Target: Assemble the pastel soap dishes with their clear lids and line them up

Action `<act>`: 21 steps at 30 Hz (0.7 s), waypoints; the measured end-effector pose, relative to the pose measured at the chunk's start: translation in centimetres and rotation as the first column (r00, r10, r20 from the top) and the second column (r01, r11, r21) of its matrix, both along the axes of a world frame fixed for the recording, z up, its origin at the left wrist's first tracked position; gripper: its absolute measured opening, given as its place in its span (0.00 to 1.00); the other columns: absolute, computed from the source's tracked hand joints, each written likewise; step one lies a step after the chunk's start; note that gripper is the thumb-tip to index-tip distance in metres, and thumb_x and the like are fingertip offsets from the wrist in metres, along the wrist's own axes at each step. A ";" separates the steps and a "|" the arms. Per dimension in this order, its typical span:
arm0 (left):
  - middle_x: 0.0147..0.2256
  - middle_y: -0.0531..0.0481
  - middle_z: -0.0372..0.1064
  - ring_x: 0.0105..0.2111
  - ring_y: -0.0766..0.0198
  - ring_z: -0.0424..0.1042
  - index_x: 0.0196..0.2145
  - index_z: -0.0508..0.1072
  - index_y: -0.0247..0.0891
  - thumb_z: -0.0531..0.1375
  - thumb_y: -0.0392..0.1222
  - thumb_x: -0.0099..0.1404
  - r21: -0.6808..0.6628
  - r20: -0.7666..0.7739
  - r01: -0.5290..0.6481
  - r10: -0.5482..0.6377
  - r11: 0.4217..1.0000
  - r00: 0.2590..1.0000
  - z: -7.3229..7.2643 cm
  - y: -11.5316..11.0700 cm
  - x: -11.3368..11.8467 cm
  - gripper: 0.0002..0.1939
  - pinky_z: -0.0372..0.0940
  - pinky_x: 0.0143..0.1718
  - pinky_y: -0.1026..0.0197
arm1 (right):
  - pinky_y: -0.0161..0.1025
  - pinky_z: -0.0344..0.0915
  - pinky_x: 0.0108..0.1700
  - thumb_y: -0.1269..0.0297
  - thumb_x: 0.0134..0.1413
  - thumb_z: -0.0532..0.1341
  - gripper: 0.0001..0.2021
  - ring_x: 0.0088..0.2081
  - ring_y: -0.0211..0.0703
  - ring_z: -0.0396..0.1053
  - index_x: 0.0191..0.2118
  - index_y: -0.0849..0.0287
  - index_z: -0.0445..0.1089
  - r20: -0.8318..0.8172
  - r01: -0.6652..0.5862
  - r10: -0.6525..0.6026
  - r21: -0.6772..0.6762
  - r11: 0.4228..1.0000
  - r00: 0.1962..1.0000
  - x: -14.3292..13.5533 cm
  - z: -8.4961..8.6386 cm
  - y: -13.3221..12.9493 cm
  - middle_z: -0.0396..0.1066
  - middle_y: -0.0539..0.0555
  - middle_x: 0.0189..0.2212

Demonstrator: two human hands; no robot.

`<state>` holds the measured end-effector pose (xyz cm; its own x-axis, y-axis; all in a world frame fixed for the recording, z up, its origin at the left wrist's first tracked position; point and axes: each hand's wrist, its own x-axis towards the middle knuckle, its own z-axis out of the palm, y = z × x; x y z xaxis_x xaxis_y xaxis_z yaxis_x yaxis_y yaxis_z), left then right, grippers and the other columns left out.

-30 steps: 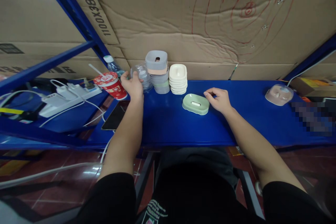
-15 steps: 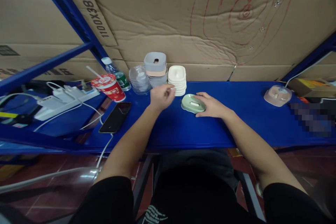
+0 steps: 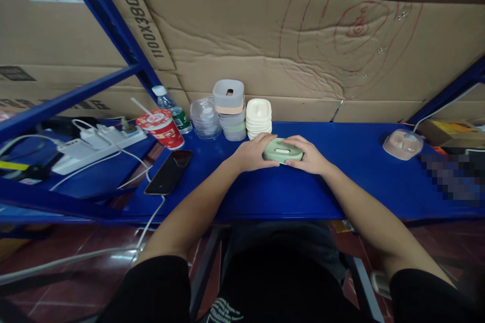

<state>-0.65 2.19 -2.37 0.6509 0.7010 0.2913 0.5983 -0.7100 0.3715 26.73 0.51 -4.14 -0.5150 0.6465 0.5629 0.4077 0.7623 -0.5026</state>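
Observation:
A pale green plastic dish (image 3: 283, 147), much like a soap box base with an oblong slot in its floor, rests at the middle of the blue table (image 3: 273, 192). A white patch shows in the slot. My left hand (image 3: 255, 153) grips its left side, fingers at the far edge and thumb at the near one. On the opposite side my right hand (image 3: 307, 155) holds it the same way. Just behind stands a stack of cream trays (image 3: 259, 113). Left of them are stacked grey, peach and green dishes (image 3: 229, 92) and a pile of clear lids (image 3: 204, 117).
A red paper cup (image 3: 163, 130) with a straw, a water bottle (image 3: 174, 111) and a phone (image 3: 169, 171) lie to the left, near a power strip (image 3: 98, 149) and cables. At the right sits a pink box with a clear lid (image 3: 403, 144). Cardboard (image 3: 235, 25) walls the back.
My left hand has come right and down from near the cream trays and taken hold of the green dish's left side. My right hand stays on the dish. The view has shifted slightly.

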 end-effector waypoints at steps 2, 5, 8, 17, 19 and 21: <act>0.71 0.40 0.59 0.66 0.43 0.68 0.73 0.58 0.46 0.67 0.67 0.63 -0.012 -0.010 -0.014 0.013 1.000 1.000 0.2 -0.2 0.0 0.48 0.70 0.61 0.46 | 0.58 0.72 0.60 0.46 0.58 0.71 0.31 0.56 0.57 0.75 0.64 0.48 0.73 -0.011 0.002 -0.003 -0.019 1.000 1.000 -0.1 -0.1 0.0 0.74 0.61 0.57; 0.71 0.41 0.59 0.67 0.43 0.68 0.73 0.57 0.45 0.69 0.63 0.61 -0.030 -0.031 -0.024 0.023 0.999 0.999 0.5 -0.5 0.1 0.49 0.70 0.62 0.46 | 0.58 0.72 0.58 0.45 0.57 0.72 0.30 0.54 0.57 0.76 0.62 0.50 0.74 -0.039 0.014 -0.016 -0.048 0.999 0.999 -0.3 -0.2 0.0 0.75 0.61 0.55; 0.71 0.41 0.59 0.67 0.44 0.68 0.73 0.58 0.45 0.70 0.60 0.60 -0.032 -0.048 -0.021 0.020 0.999 0.999 0.6 -0.5 0.2 0.49 0.69 0.63 0.46 | 0.56 0.73 0.56 0.43 0.56 0.72 0.29 0.53 0.57 0.77 0.59 0.52 0.76 -0.100 0.029 -0.036 -0.071 0.997 0.994 -0.4 -0.1 0.1 0.77 0.61 0.54; 0.74 0.33 0.54 0.73 0.38 0.59 0.76 0.51 0.39 0.66 0.71 0.62 -0.117 0.008 -0.040 0.041 0.992 0.999 0.6 -0.2 -0.1 0.57 0.62 0.69 0.41 | 0.55 0.74 0.55 0.38 0.54 0.72 0.29 0.50 0.56 0.79 0.54 0.52 0.79 -0.163 0.100 -0.110 -0.069 0.993 0.981 -0.4 0.5 -0.4 0.80 0.60 0.51; 0.74 0.33 0.54 0.73 0.39 0.59 0.76 0.51 0.40 0.65 0.70 0.63 -0.143 0.010 -0.049 0.051 0.989 0.999 0.6 -0.2 -0.1 0.55 0.61 0.69 0.41 | 0.55 0.75 0.54 0.40 0.54 0.73 0.28 0.50 0.56 0.80 0.53 0.52 0.80 -0.157 0.100 -0.107 -0.055 0.994 0.982 -0.5 0.6 -0.5 0.81 0.60 0.50; 0.74 0.34 0.55 0.72 0.39 0.60 0.77 0.49 0.41 0.66 0.70 0.62 -0.164 -0.005 -0.056 0.056 0.985 0.998 0.4 -0.1 -0.1 0.57 0.61 0.69 0.41 | 0.55 0.75 0.55 0.41 0.54 0.73 0.26 0.50 0.56 0.80 0.53 0.52 0.81 -0.152 0.084 -0.092 -0.055 0.995 0.984 -0.5 0.6 -0.5 0.81 0.61 0.50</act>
<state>-0.77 2.06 -1.96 0.6097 0.7745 0.1688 0.6356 -0.6049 0.4796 26.25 0.03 -3.59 -0.3642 0.7140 0.5980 0.3869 0.7000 -0.6003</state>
